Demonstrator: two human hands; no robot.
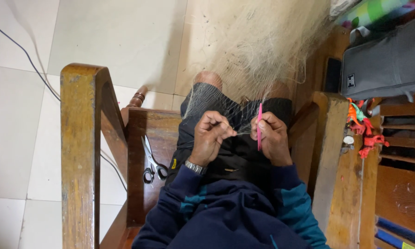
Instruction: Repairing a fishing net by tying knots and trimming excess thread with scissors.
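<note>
**hands close on a fine net, pink needle upright**

the person sat in a wooden chair (80, 138) with a pale, hair-thin fishing net (258, 50) spilling from the floor up over the knees and into the lap. what struck me as most likely to go wrong was the mesh itself: it was so fine and so loosely heaped that a strand could have snagged on a finger, on the wristwatch (196, 166) or on the chair arm, and a sharp tug would probably have torn it or knotted it. the thread between the two hands looked taut, so a slip of either pinch might have let it go slack.

the left hand (210, 137) was curled shut, thumb and forefinger pinching a bit of net or thread, knuckles up, wrist bent inward over the lap. the right hand (273, 137) was closed around a slim pink needle (259, 127), held nearly upright with its tip above the fingers. the hands were close together, not quite touching.

a pair of scissors (152, 162) lay on the seat just beside the person's left thigh, blades pointing away. a grey bag (387, 62) rested on the bench to the right, with some orange and red cord (365, 129) beneath it.
</note>
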